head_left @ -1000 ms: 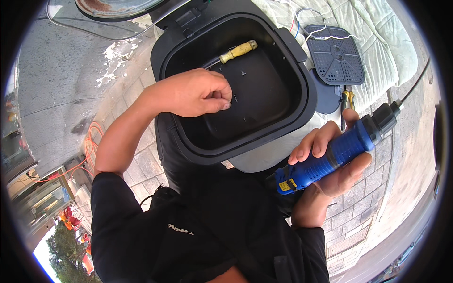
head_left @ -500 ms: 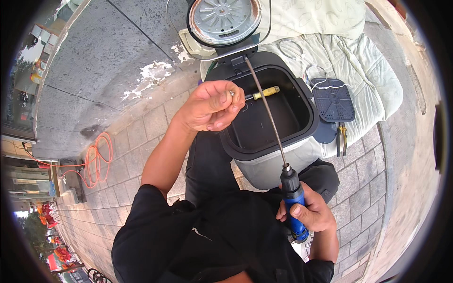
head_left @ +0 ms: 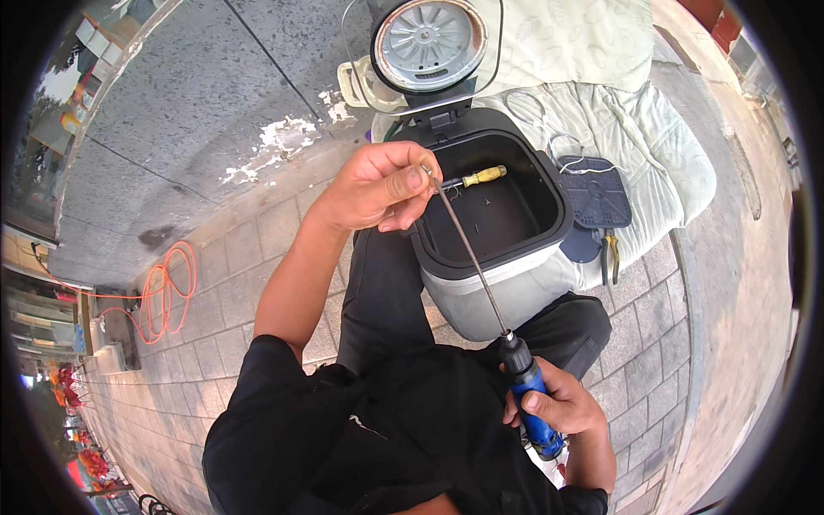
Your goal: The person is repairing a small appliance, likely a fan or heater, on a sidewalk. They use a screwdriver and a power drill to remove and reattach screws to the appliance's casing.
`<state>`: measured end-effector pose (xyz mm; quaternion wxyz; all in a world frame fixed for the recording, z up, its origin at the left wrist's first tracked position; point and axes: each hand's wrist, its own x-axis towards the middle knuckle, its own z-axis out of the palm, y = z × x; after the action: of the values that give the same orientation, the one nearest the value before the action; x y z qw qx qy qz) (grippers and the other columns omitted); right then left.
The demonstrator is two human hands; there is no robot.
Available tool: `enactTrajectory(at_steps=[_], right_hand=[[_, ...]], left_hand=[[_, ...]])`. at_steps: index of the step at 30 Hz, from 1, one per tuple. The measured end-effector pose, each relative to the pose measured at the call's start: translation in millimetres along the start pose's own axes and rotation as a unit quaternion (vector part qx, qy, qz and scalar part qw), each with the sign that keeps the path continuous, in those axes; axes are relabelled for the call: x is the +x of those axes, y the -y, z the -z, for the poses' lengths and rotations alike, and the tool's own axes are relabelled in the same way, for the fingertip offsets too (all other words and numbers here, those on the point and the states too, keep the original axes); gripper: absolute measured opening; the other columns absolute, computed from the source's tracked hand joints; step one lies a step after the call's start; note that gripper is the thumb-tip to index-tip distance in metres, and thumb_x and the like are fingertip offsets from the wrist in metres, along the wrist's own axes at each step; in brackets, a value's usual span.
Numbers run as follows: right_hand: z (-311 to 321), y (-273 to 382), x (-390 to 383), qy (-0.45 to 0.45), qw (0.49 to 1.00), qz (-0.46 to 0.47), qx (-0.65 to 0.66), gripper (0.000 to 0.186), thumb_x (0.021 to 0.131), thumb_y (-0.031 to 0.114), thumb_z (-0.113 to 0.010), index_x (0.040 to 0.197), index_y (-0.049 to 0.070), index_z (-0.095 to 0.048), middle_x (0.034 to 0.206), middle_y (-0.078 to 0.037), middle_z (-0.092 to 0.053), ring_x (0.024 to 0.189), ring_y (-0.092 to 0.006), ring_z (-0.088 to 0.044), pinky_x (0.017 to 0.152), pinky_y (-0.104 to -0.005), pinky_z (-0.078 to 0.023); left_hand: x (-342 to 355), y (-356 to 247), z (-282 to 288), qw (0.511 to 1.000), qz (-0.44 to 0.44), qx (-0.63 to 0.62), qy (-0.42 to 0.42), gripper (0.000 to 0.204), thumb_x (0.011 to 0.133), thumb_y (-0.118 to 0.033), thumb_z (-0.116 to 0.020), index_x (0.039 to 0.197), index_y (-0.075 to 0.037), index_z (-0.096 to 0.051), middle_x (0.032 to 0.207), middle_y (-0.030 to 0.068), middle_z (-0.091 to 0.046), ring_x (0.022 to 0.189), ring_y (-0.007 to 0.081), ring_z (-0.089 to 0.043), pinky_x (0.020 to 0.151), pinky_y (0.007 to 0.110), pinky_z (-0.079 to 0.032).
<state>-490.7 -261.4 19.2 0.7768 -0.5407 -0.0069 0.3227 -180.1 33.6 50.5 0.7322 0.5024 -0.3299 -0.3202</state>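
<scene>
The left hand (head_left: 386, 184) has its thumb and forefinger pinched together on a small silver piece (head_left: 427, 171), probably a screw though mostly hidden by the fingertips, while the right hand (head_left: 562, 402) is wrapped around the blue body of an electric screwdriver (head_left: 537, 410). The hands are well apart, bridged by the driver's long thin bit (head_left: 472, 245), and that bridge is the change: half a second ago the tip pointed past the left fingertips, and now it has swung in to meet them, so bit and silver piece look brought together, though whether the piece is seated on the tip cannot be told. Beneath the bit, the cooker's black rounded-square pot (head_left: 515, 223) holds a yellow-handled screwdriver (head_left: 485, 176) and a few tiny loose fasteners (head_left: 487, 202), left lying there since the left hand came up out of it. Behind the pot the round metal-lined lid (head_left: 427, 43) stands open; to the right a dark perforated plate (head_left: 592, 202) rests on the pale quilt (head_left: 669, 163), with yellow-and-black pliers (head_left: 610, 256) just below it, and far left an orange cord (head_left: 163, 296) lies looped on the paving (head_left: 223, 300)
</scene>
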Motion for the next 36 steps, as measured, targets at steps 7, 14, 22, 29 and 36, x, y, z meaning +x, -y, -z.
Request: enactTrajectory(at_steps=[7, 14, 22, 29, 36], right_hand=[[-4, 3, 0, -0.010, 1.000, -0.003, 0.003, 0.062, 0.104, 0.040, -0.071, 0.145, -0.001, -0.049, 0.094, -0.013, -0.070, 0.086, -0.0216, -0.073, 0.077, -0.0345, -0.060], [1, -3, 0, -0.003, 1.000, -0.003, -0.008, 0.065, 0.103, 0.040, -0.072, 0.147, -0.001, -0.048, 0.094, -0.014, -0.070, 0.087, -0.0219, -0.073, 0.076, -0.0338, -0.059], [0, -2, -2, -0.073, 0.983, 0.030, -0.165, 0.064, 0.104, 0.041, -0.070, 0.148, 0.000, -0.049, 0.092, -0.013, -0.071, 0.082, -0.0228, -0.073, 0.075, -0.0337, -0.057], [-25, 9, 7, -0.265, 0.884, 0.040, -0.384, 0.067, 0.099, 0.041, -0.076, 0.148, 0.002, -0.052, 0.090, -0.023, -0.073, 0.086, -0.0432, -0.076, 0.080, -0.0424, -0.058], [11, -37, 13, -0.046, 0.990, 0.102, -0.081, 0.062, 0.105, 0.035, -0.070, 0.149, -0.003, -0.049, 0.094, -0.009, -0.067, 0.082, -0.0182, -0.066, 0.081, -0.0351, -0.054]], left_hand=[[-2, -5, -3, 1.000, -0.003, 0.021, 0.015, 0.027, 0.110, -0.024, -0.062, 0.109, 0.003, -0.064, 0.083, 0.0098, -0.063, 0.054, 0.0097, -0.060, 0.040, 0.021, -0.040], [-3, -13, 1, 0.997, 0.006, 0.069, 0.043, 0.026, 0.111, -0.023, -0.061, 0.111, 0.003, -0.065, 0.072, 0.0070, -0.066, 0.055, 0.0091, -0.062, 0.041, 0.021, -0.043], [1, -32, 4, 0.985, 0.060, 0.149, 0.066, 0.022, 0.108, -0.016, -0.063, 0.108, 0.006, -0.063, 0.093, 0.0110, -0.061, 0.062, 0.0161, -0.072, 0.041, 0.022, -0.049], [10, -38, -2, 0.983, 0.086, 0.146, 0.067, 0.020, 0.107, -0.014, -0.065, 0.107, 0.007, -0.064, 0.094, 0.0112, -0.062, 0.066, 0.0185, -0.075, 0.041, 0.023, -0.052], [19, -24, -10, 0.989, 0.023, 0.116, 0.089, 0.023, 0.107, -0.017, -0.066, 0.105, 0.006, -0.064, 0.094, 0.0125, -0.061, 0.066, 0.0194, -0.074, 0.040, 0.023, -0.051]])
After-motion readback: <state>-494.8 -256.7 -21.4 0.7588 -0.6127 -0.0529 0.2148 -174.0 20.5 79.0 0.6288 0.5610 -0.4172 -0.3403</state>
